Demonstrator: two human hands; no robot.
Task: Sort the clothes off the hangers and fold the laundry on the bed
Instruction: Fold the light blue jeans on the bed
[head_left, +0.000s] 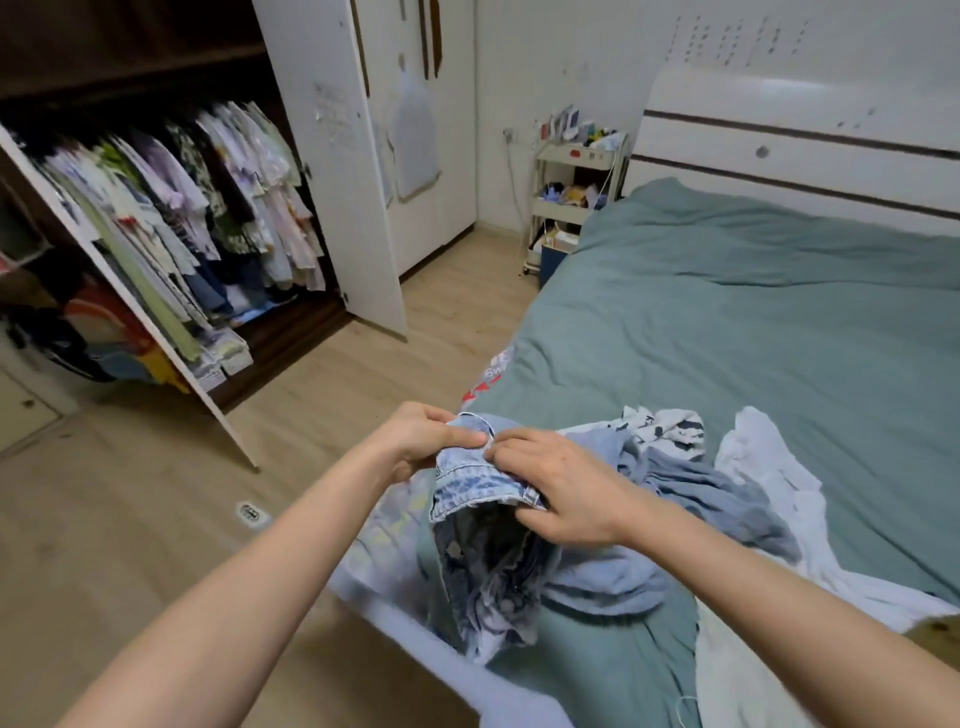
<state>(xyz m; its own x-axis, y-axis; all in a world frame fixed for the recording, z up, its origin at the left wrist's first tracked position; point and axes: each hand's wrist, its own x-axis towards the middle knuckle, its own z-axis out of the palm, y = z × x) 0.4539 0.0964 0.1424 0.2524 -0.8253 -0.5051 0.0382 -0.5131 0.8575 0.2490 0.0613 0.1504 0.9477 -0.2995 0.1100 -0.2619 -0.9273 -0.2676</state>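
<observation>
My left hand (421, 439) and right hand (563, 488) both pinch the waistband of a pair of pale denim shorts (480, 499), held up over the near corner of the bed (727, 332), their frayed legs hanging down. Beside them lie a blue-grey garment (711, 493), a white one (769, 457) and a black-and-white patterned piece (667, 423), all near the bed's foot. Red and white lettering (493, 371) shows at the mattress edge, too blurred to read. The green cover beyond lies bare. The wardrobe (208, 218) stands open across the wooden floor (156, 519).
</observation>
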